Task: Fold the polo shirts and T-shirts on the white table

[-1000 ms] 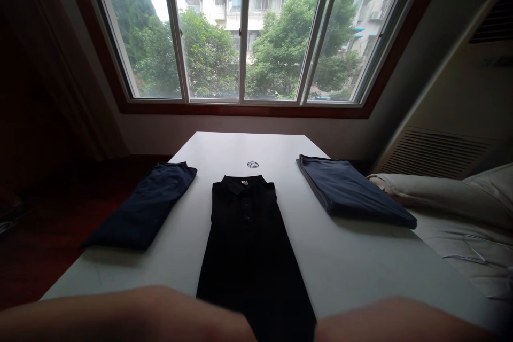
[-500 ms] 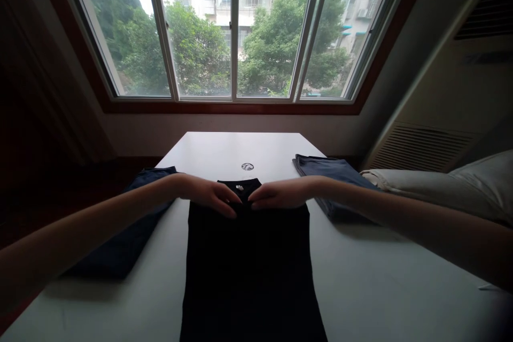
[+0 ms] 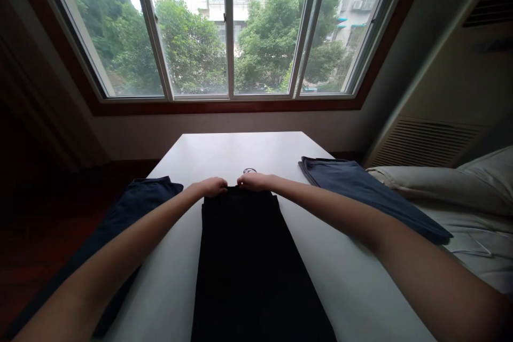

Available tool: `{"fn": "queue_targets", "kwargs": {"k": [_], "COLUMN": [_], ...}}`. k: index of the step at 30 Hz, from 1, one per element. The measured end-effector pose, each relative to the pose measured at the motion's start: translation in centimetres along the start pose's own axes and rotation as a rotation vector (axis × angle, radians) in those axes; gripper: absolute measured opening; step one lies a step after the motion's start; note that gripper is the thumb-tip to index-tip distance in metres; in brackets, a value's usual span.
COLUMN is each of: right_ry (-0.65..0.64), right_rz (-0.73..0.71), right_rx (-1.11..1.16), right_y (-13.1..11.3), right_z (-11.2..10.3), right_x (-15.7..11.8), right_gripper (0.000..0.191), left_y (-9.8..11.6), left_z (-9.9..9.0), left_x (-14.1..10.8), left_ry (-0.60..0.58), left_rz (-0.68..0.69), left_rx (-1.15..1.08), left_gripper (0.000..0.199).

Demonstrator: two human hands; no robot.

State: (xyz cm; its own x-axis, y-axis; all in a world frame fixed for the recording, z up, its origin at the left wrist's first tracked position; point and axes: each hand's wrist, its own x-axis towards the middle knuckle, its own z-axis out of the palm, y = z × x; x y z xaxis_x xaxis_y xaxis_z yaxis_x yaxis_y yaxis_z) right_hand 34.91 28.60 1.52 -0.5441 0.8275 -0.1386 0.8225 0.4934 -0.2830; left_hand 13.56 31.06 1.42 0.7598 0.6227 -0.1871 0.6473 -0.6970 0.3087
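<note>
Left hand (image 3: pixel 214 187) and right hand (image 3: pixel 255 182) appear pinched on the black garment (image 3: pixel 250 256) at its far edge.

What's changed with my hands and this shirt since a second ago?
Your left hand and right hand moved forward from the near side and now appear to pinch the far edge of the black shirt. Its buttons no longer show. The left blue garment and right blue garment seem unmoved.
</note>
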Motion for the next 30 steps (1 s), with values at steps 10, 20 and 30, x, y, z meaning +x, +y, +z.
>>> {"fn": "queue_targets", "kwargs": {"k": [10,20,30], "right_ry": [0.083,-0.048,0.314], "right_rz": [0.211,0.405,0.179], "right_rx": [0.344,0.701,0.617], "right_y": [5.5,4.7,4.8], "right_z": [2.2,0.2,-16.3], "right_x": [-4.7,-6.1,-16.4], "right_gripper": [0.068,0.054,0.049], "left_y": [-3.3,-2.1,8.7], "left_z": [3.2,0.4,-15.9], "left_x": [-1.2,-1.0,0.1], "left_ry": [0.185,0.027,0.328], "left_rz": [-0.092,-0.109,0.209], "left_rx": [-0.236,-0.369,-0.180], "left_gripper": [0.058,0.058,0.048]}}
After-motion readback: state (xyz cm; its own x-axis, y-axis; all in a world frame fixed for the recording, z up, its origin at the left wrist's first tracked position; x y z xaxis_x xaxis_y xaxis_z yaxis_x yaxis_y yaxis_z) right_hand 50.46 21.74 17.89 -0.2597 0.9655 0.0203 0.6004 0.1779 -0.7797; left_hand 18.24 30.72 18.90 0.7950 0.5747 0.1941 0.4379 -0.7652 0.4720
